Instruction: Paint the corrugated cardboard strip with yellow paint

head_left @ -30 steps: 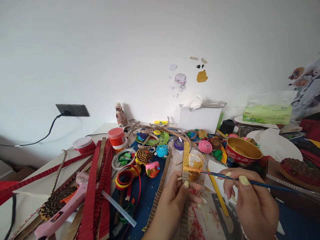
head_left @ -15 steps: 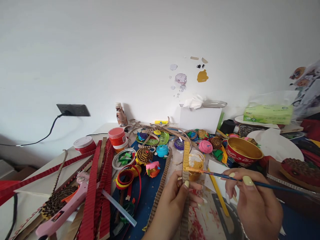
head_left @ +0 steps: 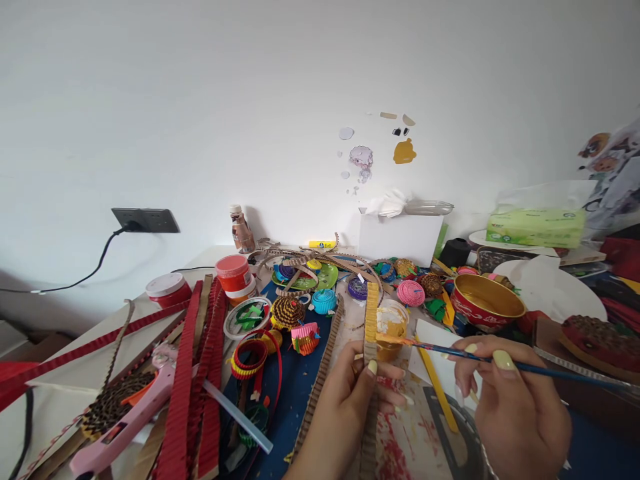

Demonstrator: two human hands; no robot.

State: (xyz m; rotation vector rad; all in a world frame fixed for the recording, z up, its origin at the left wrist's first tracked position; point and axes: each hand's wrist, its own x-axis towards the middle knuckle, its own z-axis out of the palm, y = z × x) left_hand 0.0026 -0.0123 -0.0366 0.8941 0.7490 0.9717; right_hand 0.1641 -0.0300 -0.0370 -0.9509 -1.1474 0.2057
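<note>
My left hand (head_left: 350, 393) pinches a corrugated cardboard strip (head_left: 369, 427) between thumb and fingers. The strip stands nearly upright, its top part coated in yellow paint and its lower part bare brown. In my right hand (head_left: 510, 393) is a blue paintbrush (head_left: 455, 351), held near its middle and lying almost level. The orange-yellow bristles point left, at the right edge of the strip near the lower end of the paint; whether they touch it I cannot tell. Just behind the bristles is an open tub of yellow paint (head_left: 393, 321).
Red corrugated strips (head_left: 183, 393) and a pink glue gun (head_left: 133, 420) lie at the left. Behind my hands are coiled paper pieces (head_left: 287, 312) and a red-gold bowl (head_left: 487, 303). A yellow pencil-like stick (head_left: 437, 390) lies between my hands.
My right hand and the brush have shifted slightly to the right, so the bristles are now at the strip's edge instead of across it. My left hand has hardly moved.
</note>
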